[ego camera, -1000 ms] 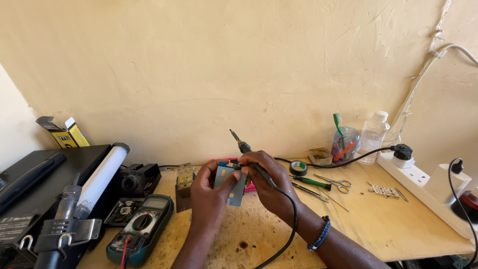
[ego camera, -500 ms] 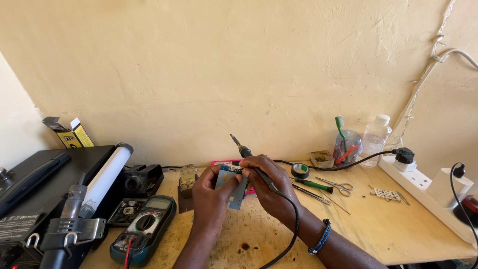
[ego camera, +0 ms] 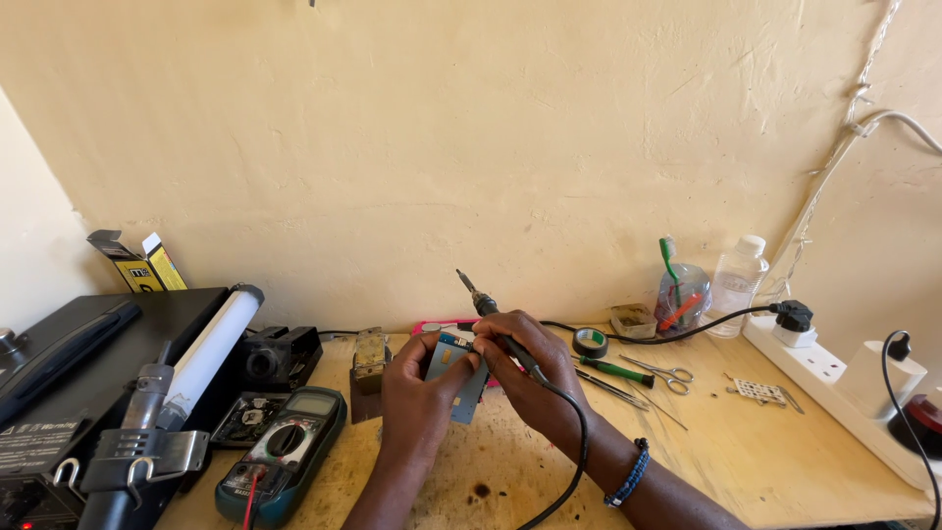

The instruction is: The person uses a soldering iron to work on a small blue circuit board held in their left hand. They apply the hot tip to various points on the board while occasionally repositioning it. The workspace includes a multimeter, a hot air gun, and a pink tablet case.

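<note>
A wooden table point(ego camera: 785, 461) stands by the wall. A green meter point(ego camera: 285, 453) lies on it. Over the middle, the left hand point(ego camera: 417, 402) grips a small grey board point(ego camera: 459, 378). The right hand point(ego camera: 525, 378), just beside, grips a soldering iron point(ego camera: 491, 312).

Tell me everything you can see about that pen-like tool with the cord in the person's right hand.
It is a soldering iron: a slim dark handle with a thin metal tip pointing up and away toward the wall. The right hand grips it like a pen, tilted. A black cord runs from its rear over the wrist toward the table edge. It sits just above the small grey board held by the left hand.
</note>
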